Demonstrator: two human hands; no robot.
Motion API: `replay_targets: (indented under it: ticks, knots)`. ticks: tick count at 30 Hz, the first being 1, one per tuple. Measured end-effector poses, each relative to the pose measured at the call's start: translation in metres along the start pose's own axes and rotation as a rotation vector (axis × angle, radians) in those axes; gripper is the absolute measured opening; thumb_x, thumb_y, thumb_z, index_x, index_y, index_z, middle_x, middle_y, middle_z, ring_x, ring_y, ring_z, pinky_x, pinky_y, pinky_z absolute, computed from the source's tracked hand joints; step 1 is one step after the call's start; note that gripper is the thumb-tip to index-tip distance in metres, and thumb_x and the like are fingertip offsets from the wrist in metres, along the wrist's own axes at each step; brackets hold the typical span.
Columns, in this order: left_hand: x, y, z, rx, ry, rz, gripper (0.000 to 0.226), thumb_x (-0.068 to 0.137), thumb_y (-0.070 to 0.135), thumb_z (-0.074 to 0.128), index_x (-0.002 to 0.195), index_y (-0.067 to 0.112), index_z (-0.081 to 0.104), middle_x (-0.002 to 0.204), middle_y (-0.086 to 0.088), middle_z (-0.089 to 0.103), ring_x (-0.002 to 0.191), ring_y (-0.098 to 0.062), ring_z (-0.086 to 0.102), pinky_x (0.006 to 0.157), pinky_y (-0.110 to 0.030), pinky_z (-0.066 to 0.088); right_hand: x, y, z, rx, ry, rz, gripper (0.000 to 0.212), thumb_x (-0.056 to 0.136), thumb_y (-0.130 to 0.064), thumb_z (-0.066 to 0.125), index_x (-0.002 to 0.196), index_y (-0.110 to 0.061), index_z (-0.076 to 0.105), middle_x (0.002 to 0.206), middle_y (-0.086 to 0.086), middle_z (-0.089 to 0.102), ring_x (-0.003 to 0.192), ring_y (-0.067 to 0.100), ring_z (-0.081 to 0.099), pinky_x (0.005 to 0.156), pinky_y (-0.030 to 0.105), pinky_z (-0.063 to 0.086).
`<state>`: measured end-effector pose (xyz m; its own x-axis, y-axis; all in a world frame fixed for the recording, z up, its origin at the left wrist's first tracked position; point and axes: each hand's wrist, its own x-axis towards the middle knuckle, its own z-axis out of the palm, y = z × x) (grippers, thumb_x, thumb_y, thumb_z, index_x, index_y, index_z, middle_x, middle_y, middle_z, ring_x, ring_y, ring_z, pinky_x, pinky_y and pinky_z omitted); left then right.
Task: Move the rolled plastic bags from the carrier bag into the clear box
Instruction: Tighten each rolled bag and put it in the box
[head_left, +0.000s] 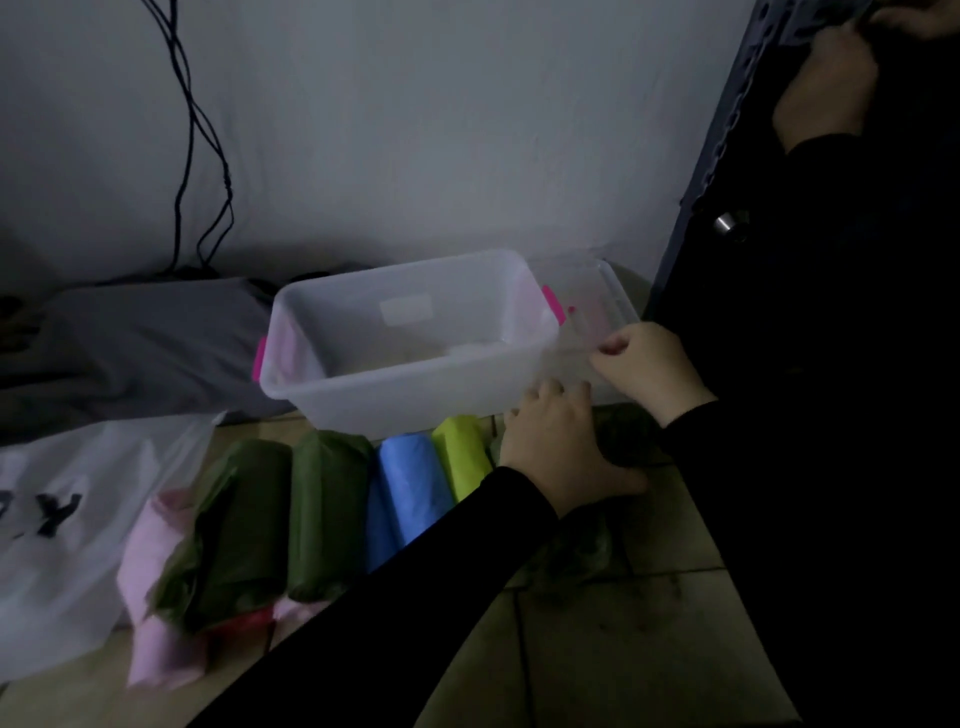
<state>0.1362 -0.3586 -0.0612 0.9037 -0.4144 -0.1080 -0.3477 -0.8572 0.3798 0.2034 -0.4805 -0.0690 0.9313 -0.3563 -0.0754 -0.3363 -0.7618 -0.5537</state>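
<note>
The clear box (395, 387) with pink handles stands open on the floor, nothing visible inside. Its clear lid (597, 291) leans at the box's right end; my right hand (644, 364) pinches the lid's near edge. In front of the box lies a row of rolled bags: pink (156, 571), two dark green (234, 519) (322, 509), blue (405, 493) and lime (462, 452). My left hand (561, 447) grips another dark green roll (623, 431) at the row's right end, fingertips near the box corner. The white carrier bag (62, 519) lies flat at the left.
A grey cloth (156, 343) lies left of the box, with black cables (208, 156) hanging down the white wall. A dark cabinet (779, 364) fills the right side. Another person's hand (826, 88) is at the top right. A red roll (244, 621) peeks out under the green ones.
</note>
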Motion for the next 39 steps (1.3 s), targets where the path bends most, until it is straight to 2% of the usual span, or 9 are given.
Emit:
replay_targets:
  ticks: [3,6,10,17,23,27,29,35,39]
  knots:
    - [-0.010,-0.005,0.017,0.087,-0.016,-0.091,0.125,0.054,0.080,0.066,0.150,0.021,0.012,0.145,-0.011,0.032,0.130,-0.034,0.035,0.105,-0.053,0.035,-0.028,0.007,0.001,-0.120,-0.111,0.034,0.030,0.086,-0.035,0.063,0.099,-0.009,0.071,0.100,0.009,0.070,0.097,0.026,0.064,0.080,0.029,0.048]
    - [-0.009,-0.008,0.030,0.126,0.025,-0.136,0.130,0.052,0.082,0.065,0.152,0.026,0.002,0.148,-0.016,0.026,0.133,-0.037,0.031,0.106,-0.055,0.030,-0.043,0.011,0.007,-0.174,-0.205,0.065,0.034,0.086,-0.041,0.058,0.098,-0.011,0.069,0.097,0.009,0.068,0.093,0.027,0.064,0.078,0.029,0.050]
    - [-0.010,-0.008,0.033,0.107,0.063,-0.131,0.127,0.049,0.079,0.067,0.149,0.032,0.005,0.135,-0.016,0.039,0.123,-0.037,0.041,0.102,-0.057,0.031,-0.058,0.014,0.009,-0.148,-0.198,0.085,0.035,0.085,-0.042,0.055,0.063,-0.014,0.057,0.065,0.007,0.060,0.066,0.025,0.060,0.063,0.029,0.049]
    - [-0.037,-0.006,0.005,-0.184,0.167,0.016,0.116,0.050,0.070,0.074,0.143,0.041,0.011,0.136,-0.005,0.037,0.124,-0.028,0.046,0.104,-0.049,0.039,-0.076,0.003,-0.018,-0.001,-0.189,0.059,0.035,0.090,-0.050,0.047,0.100,-0.021,0.064,0.092,0.002,0.063,0.087,0.020,0.060,0.077,0.030,0.047]
    - [-0.073,-0.017,-0.032,-0.232,0.311,0.219,0.117,0.049,0.058,0.083,0.145,0.038,0.019,0.134,-0.005,0.031,0.128,-0.024,0.033,0.106,-0.039,0.041,-0.094,-0.018,-0.028,0.438,-0.355,0.035,0.049,0.079,-0.065,0.044,0.099,-0.029,0.069,0.098,-0.003,0.072,0.094,0.018,0.066,0.094,0.040,0.050]
    - [-0.093,-0.037,-0.047,-0.265,0.302,0.275,0.121,0.047,0.051,0.088,0.144,0.041,0.016,0.137,-0.001,0.021,0.134,-0.021,0.022,0.109,-0.030,0.037,-0.110,-0.036,-0.023,0.853,-0.541,0.020,0.028,0.092,-0.044,0.051,0.096,-0.024,0.071,0.096,-0.002,0.074,0.089,0.010,0.070,0.085,0.028,0.053]
    - [-0.099,-0.048,-0.051,-0.282,0.297,0.251,0.122,0.046,0.051,0.088,0.143,0.044,0.014,0.141,-0.001,0.021,0.138,-0.020,0.019,0.111,-0.033,0.035,-0.115,-0.041,-0.015,0.902,-0.589,0.043,0.034,0.086,-0.046,0.060,0.100,-0.017,0.072,0.097,0.004,0.075,0.092,0.017,0.071,0.087,0.033,0.054]
    - [-0.114,-0.082,-0.064,-0.121,0.354,0.238,0.120,0.047,0.061,0.083,0.146,0.035,0.019,0.133,0.000,0.035,0.128,-0.018,0.034,0.108,-0.036,0.037,-0.120,-0.061,-0.002,0.735,-0.295,-0.168,0.025,0.082,-0.037,0.070,0.084,-0.013,0.073,0.084,0.005,0.075,0.084,0.022,0.071,0.085,0.045,0.056]
    - [-0.121,-0.096,-0.073,-0.131,0.423,0.244,0.120,0.046,0.063,0.082,0.144,0.030,0.022,0.134,0.002,0.034,0.128,-0.013,0.038,0.106,-0.028,0.038,-0.116,-0.069,-0.003,0.854,-0.244,-0.233,0.014,0.083,-0.027,0.070,0.079,-0.014,0.073,0.084,0.008,0.075,0.085,0.025,0.071,0.086,0.048,0.056]
